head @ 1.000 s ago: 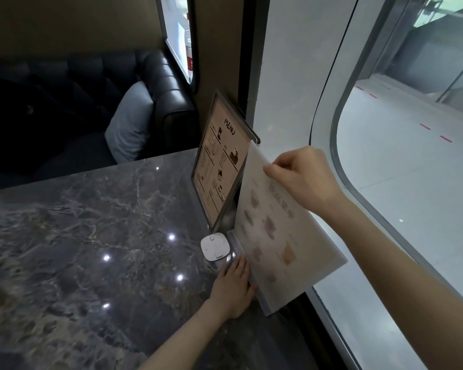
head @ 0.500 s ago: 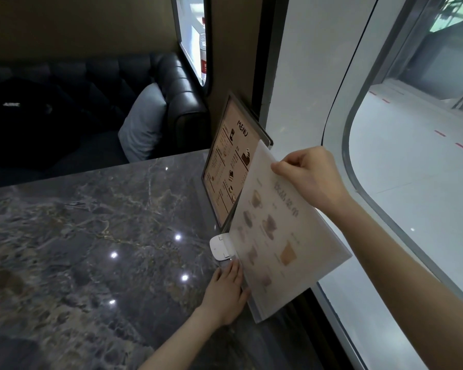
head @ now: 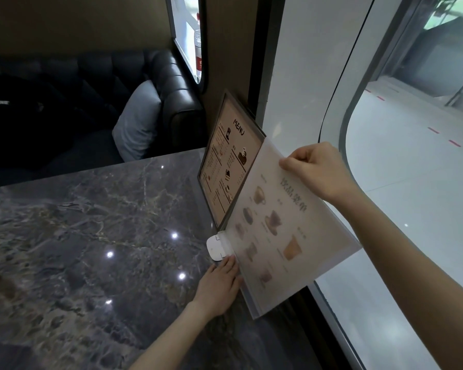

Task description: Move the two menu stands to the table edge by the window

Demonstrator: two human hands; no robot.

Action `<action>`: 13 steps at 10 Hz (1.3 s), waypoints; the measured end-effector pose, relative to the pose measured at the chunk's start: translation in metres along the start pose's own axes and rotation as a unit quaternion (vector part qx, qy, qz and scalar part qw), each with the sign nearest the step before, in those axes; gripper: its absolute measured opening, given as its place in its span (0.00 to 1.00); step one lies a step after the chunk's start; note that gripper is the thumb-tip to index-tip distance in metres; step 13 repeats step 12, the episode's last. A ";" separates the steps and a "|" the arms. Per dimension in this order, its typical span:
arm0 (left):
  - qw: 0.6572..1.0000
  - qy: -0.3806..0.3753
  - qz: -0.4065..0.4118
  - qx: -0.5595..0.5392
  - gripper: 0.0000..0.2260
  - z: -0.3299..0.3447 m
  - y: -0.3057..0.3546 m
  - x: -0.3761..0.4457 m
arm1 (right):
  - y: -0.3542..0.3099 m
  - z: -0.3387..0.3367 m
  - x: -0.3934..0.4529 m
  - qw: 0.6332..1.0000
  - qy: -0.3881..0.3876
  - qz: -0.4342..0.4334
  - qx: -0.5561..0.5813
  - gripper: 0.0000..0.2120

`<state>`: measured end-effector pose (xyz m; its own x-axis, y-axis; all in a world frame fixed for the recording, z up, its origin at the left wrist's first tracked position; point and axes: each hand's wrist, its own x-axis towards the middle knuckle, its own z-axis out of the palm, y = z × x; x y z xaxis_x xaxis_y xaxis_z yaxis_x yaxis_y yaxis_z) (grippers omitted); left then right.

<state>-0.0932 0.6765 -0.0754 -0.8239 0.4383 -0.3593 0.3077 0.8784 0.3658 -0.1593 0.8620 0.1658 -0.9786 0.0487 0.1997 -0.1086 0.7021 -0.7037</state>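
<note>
Head view: the right hand (head: 314,169) pinches the frosted clear acrylic menu stand's (head: 289,231) top edge; the left hand (head: 219,287) lies flat, fingers extended, against its base.

The table (head: 91,236) before me has a dark grey marble top with pale veining, glossy enough to show several small light reflections. At its window edge stand two menu stands: the brown framed menu stand (head: 230,161), upright at the far corner, and the frosted menu stand (head: 286,231) just beside it. A small white device (head: 216,248) lies flat at the frosted stand's base, and my left hand (head: 219,284) rests palm-down on the top beside it.
</note>
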 end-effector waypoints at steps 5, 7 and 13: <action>0.999 0.005 0.002 -0.031 0.23 -0.002 0.001 0.000 | 0.000 0.000 -0.003 0.999 0.018 0.027 -0.014 0.10; 0.998 0.004 -0.001 -0.064 0.22 -0.010 0.003 0.004 | 0.002 0.000 -0.001 0.999 0.009 0.006 -0.038 0.09; 0.991 0.088 -0.025 -0.101 0.14 -0.101 -0.031 0.011 | -0.051 0.009 0.008 0.956 0.005 -0.168 -0.241 0.15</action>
